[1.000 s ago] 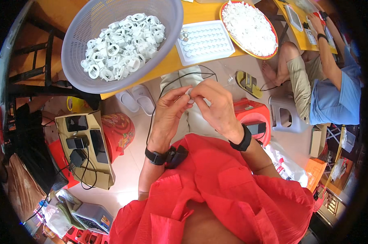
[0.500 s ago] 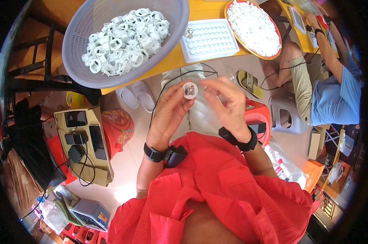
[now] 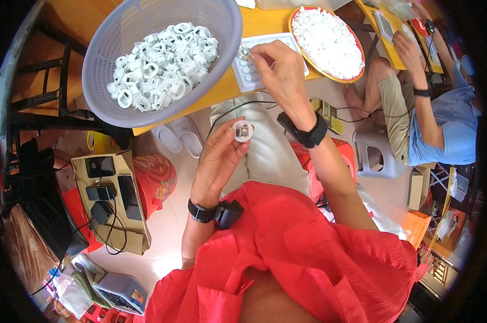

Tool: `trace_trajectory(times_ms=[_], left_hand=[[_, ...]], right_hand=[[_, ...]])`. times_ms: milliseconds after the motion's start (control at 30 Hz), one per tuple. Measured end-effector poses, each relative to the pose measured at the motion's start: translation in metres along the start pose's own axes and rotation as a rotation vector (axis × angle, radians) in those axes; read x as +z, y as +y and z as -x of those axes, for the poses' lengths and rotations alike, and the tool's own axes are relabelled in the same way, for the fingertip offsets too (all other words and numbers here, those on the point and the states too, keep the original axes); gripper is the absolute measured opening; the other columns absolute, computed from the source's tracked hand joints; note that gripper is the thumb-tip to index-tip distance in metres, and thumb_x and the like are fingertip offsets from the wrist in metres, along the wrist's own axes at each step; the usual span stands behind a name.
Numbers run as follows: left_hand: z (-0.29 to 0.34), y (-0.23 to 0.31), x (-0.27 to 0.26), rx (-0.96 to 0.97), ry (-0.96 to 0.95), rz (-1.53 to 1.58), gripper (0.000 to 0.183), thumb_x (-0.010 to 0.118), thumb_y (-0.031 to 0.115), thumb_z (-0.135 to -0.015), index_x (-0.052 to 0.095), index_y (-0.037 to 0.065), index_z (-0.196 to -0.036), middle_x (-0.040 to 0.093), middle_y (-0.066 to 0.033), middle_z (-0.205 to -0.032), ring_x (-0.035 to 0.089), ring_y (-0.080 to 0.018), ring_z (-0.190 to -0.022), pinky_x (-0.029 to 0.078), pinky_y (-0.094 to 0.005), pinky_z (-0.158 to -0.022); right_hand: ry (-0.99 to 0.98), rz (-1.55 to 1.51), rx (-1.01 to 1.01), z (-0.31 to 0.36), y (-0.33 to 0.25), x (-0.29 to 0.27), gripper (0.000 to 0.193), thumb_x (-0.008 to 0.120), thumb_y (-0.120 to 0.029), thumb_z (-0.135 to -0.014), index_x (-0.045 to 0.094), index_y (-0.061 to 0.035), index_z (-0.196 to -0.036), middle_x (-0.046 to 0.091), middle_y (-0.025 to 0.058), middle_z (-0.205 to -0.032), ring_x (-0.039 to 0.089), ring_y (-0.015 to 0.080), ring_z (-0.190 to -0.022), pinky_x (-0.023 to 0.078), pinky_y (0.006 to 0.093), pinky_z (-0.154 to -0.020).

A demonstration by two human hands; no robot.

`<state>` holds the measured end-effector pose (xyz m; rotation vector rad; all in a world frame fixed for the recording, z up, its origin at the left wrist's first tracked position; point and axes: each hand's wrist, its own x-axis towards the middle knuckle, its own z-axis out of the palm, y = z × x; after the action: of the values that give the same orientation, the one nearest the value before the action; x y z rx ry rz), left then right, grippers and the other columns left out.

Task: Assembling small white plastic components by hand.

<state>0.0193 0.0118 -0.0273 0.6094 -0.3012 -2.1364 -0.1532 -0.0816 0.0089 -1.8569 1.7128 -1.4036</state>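
My left hand (image 3: 217, 156) holds a small round white plastic part (image 3: 243, 131) between thumb and fingers, its face turned up. Metal pieces show in the part's rectangular opening. Over the white tray (image 3: 250, 84) with rows of round recesses, my right hand (image 3: 284, 72) reaches with thumb and forefinger drawn together. Its fingertips are at the tray's left side, beside small metal pieces (image 3: 244, 53). Whatever is between those fingertips is too small to make out. The hand covers much of the tray.
Left of the tray, a large grey plastic basket (image 3: 101, 81) holds many white ring-shaped parts (image 3: 165, 67). A red-rimmed round tray (image 3: 360, 67) heaped with small white pieces (image 3: 326, 43) stands right. A co-worker in blue (image 3: 434, 134) sits at another table. A cardboard box with devices (image 3: 138, 215) stands lower left.
My right hand has gone from beside the round part up and forward to the tray. My left hand has shifted slightly left and nearer, still holding the part.
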Motion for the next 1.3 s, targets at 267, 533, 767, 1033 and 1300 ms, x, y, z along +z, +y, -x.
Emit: trace_trajectory(times_ms=[267, 533, 767, 1033, 1300], left_hand=[[0.0, 0.002, -0.002, -0.004, 0.028, 0.009, 0.033, 0.053, 0.014, -0.089, 0.05, -0.001, -0.118, 0.06, -0.0069, -0.103, 0.058, -0.0113, -0.09, 0.05, -0.0229, -0.076], [0.0, 0.003, -0.001, -0.009, 0.037, 0.002, 0.032, 0.054, 0.014, -0.089, 0.051, 0.0, -0.118, 0.059, -0.0066, -0.104, 0.058, -0.0114, -0.091, 0.049, -0.0235, -0.077], [-0.001, 0.003, -0.003, 0.027, 0.031, -0.016, 0.03, 0.053, 0.013, -0.089, 0.053, 0.0, -0.115, 0.059, -0.0069, -0.105, 0.057, -0.012, -0.091, 0.049, -0.0242, -0.078], [-0.003, 0.0, 0.007, 0.067, 0.008, -0.116, 0.027, 0.052, 0.012, -0.089, 0.054, 0.0, -0.114, 0.059, -0.0069, -0.106, 0.058, -0.0122, -0.093, 0.049, -0.0252, -0.079], [-0.001, -0.003, 0.01, 0.121, 0.062, -0.208, 0.024, 0.053, 0.011, -0.088, 0.058, 0.002, -0.11, 0.061, -0.0058, -0.104, 0.058, -0.012, -0.091, 0.049, -0.0253, -0.079]], right_hand=[[-0.046, 0.198, -0.027, -0.006, 0.0, 0.016, 0.008, 0.065, -0.007, -0.07, 0.064, -0.0012, -0.074, 0.059, 0.0119, -0.069, 0.058, 0.0235, -0.06, 0.045, 0.0343, -0.058], [-0.043, 0.121, -0.029, -0.004, -0.002, 0.013, 0.008, 0.063, -0.002, -0.071, 0.064, -0.0005, -0.079, 0.061, 0.0099, -0.071, 0.059, 0.0189, -0.06, 0.047, 0.03, -0.059], [-0.241, -0.32, 0.085, 0.051, -0.035, -0.025, 0.012, 0.059, 0.007, -0.07, 0.062, 0.0006, -0.08, 0.058, 0.0092, -0.073, 0.054, 0.0152, -0.06, 0.043, 0.0251, -0.056], [-0.175, -0.189, -0.039, 0.081, -0.045, -0.028, 0.018, 0.057, 0.01, -0.069, 0.058, 0.0002, -0.084, 0.056, 0.0101, -0.073, 0.057, 0.0231, -0.064, 0.046, 0.0299, -0.058], [-0.203, -0.113, -0.183, 0.087, -0.037, -0.029, 0.021, 0.058, 0.009, -0.07, 0.055, -0.001, -0.088, 0.055, 0.012, -0.075, 0.056, 0.0294, -0.068, 0.046, 0.0362, -0.059]])
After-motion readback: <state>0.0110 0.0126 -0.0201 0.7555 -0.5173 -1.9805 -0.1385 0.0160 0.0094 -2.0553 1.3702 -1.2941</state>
